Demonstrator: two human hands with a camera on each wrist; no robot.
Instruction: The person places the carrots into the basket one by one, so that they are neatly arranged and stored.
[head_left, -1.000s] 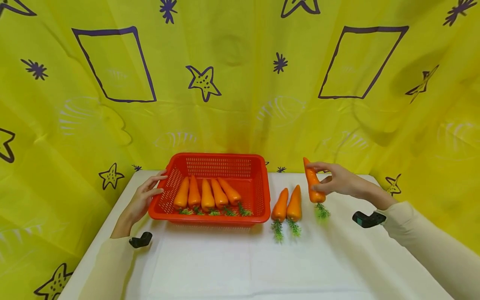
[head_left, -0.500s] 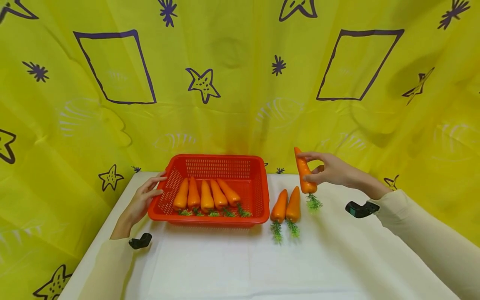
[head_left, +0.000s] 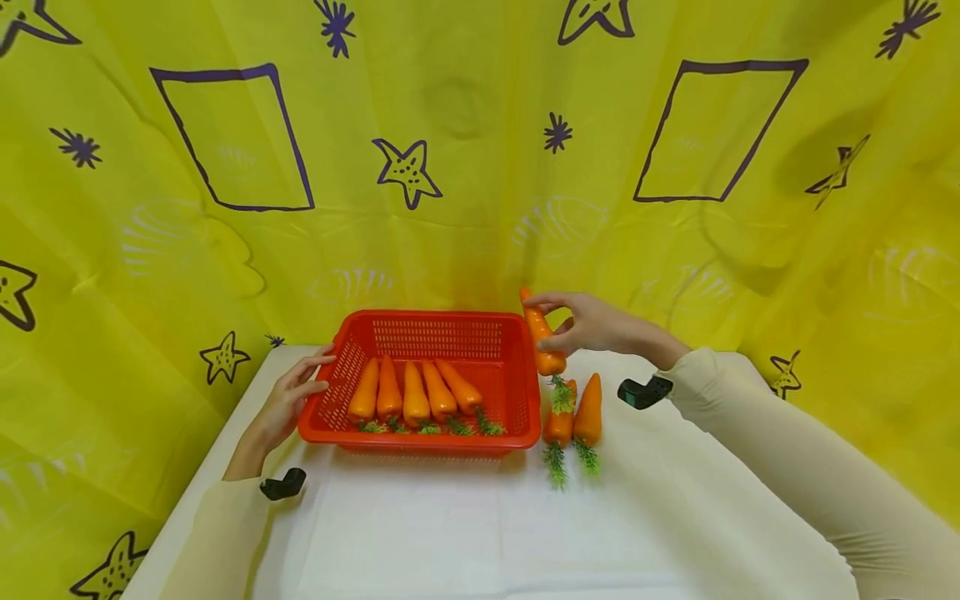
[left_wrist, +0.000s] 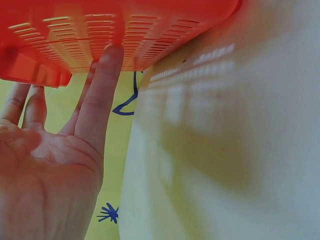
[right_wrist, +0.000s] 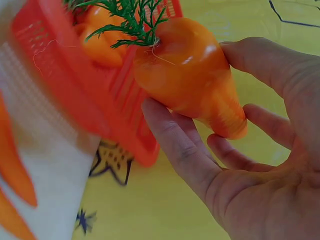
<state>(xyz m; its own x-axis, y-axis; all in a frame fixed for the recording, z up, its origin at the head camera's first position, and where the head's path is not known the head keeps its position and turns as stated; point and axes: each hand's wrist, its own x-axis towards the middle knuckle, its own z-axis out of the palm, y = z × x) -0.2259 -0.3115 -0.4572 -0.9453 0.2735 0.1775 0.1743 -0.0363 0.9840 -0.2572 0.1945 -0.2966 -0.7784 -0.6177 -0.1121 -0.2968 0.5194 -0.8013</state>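
Observation:
A carrot [head_left: 545, 342] with green fronds is pinched between the thumb and fingers of my right hand [head_left: 588, 323], held up beside the right rim of the red basket [head_left: 420, 437]. In the right wrist view the same carrot [right_wrist: 182, 70] shows its thick end and greens. My left hand [head_left: 281, 408] rests at the basket's left side; in the left wrist view its fairly straight fingers [left_wrist: 95, 110] touch the slotted wall [left_wrist: 100, 35]. Inside the basket several carrots [head_left: 415, 396] lie side by side, tips toward the back.
Two more carrots lie on the white table [head_left: 420, 525] right of the basket, one [head_left: 588, 412] in full view, the other [head_left: 558, 429] partly behind the held carrot's greens. A yellow patterned curtain [head_left: 465, 233] hangs behind and at both sides.
My right hand has carried the carrot leftward and slightly up, from right of the loose carrots to the basket's right rim. The left hand and basket have stayed in place.

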